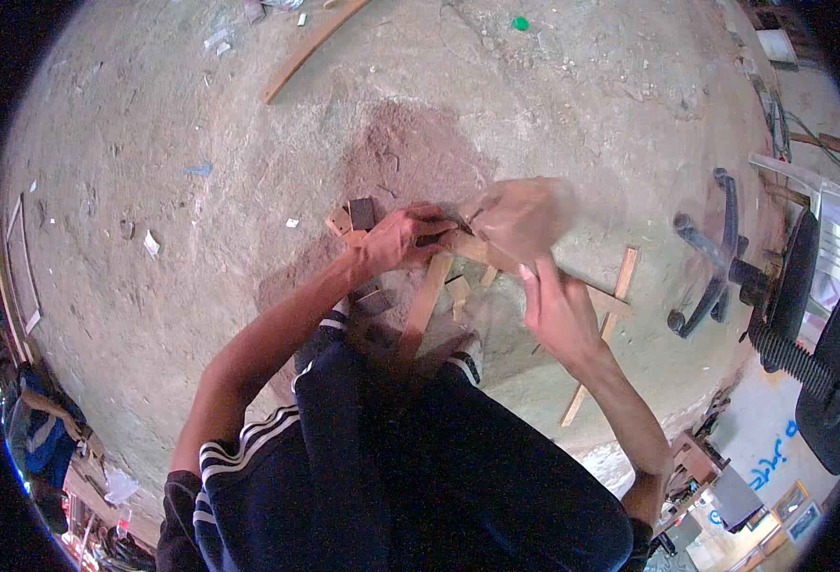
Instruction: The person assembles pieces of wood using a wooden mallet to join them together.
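My right hand (561, 310) is closed around the handle of a wooden mallet (525, 217), whose blocky brown head is blurred by motion. The handle's pale end pokes out to the right of my fist. The fingers of my left hand (408, 236) are pinched together beside the mallet head, at a thin dark tool whose kind I cannot make out. Just below the head lies a pale piece of wood (467, 248), partly covered. A wooden strip (426, 303) slants from there toward my feet. Small wood offcuts (458, 289) lie beside that strip.
Left of my left hand sit a dark block (362, 213) and a drilled wooden block (339, 222). A narrow slat (613, 319) lies at right, a longer one (310, 50) farther off. An overturned chair base (715, 257) stands right. Another person (46, 429) is at the left edge.
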### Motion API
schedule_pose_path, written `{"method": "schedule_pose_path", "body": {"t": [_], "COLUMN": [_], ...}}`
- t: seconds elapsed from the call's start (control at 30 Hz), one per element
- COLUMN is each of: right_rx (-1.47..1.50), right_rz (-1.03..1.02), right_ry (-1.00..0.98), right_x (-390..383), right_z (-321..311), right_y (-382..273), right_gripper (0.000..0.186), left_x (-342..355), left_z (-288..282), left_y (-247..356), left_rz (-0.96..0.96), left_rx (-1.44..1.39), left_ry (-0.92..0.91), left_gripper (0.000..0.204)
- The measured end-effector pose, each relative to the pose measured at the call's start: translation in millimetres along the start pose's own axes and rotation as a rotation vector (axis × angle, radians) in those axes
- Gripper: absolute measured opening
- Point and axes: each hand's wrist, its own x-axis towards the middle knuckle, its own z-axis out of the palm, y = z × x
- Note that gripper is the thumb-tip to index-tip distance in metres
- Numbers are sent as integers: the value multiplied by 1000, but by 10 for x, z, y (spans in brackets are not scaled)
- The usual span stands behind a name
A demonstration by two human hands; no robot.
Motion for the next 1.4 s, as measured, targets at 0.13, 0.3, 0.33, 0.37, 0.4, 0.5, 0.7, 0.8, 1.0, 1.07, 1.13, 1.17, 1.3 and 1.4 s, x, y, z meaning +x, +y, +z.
{"method": "schedule_pose_path", "body": {"t": [0.13, 0.3, 0.33, 0.37, 0.4, 0.5, 0.7, 0.8, 1.0, 1.07, 1.13, 1.17, 1.3, 1.4], "right_rx": [92, -99, -132, -79, 14, 189, 182, 280, 462, 164, 48, 65, 338, 796], "right_rz": [-307, -10, 18, -32, -97, -79, 240, 370, 190, 15, 18, 14, 217, 501], "right_ry": [282, -122, -117, 18, 186, 410, 275, 365, 747, 647, 655, 691, 681, 253], "right_x": [-107, -348, -389, -416, -432, -439, -352, -498, -678, -539, -496, -477, -603, -552], "right_z": [321, 787, 784, 765, 724, 668, 1033, 1060, 1293, 1505, 1564, 1531, 1077, 813], "right_y": [166, 287, 271, 232, 191, 5, -125, -42, 37, 49, 34, 29, -122, -158], "right_gripper": [28, 25, 25, 26, 26, 28, 29, 31, 30, 26, 24, 23, 31, 35], "left_x": [-11, 21, 12, 4, -2, -13, -2, -2, -12, 8, 26, 28, -18, -29], "left_z": [-16, 22, 32, 35, 47, 62, 42, 43, 21, -10, -34, -47, -9, 13], "left_y": [35, -49, -56, -62, -60, -54, -115, -123, -16, -7, -11, -16, 6, -1], "left_rz": [20, 115, 95, 63, 34, 75, 116, 208, -48, -19, -5, -17, -2, -30], "left_rx": [-18, 57, 53, 42, 30, 7, 60, 103, -27, -24, -23, -30, 14, 6], "left_ry": [34, 50, 51, 37, 20, 99, 43, 51, 12, 25, 22, 0, 56, 54], "left_gripper": [41, 40, 41, 42, 44, 45, 46, 48, 48, 48, 49, 50, 50, 48]}}
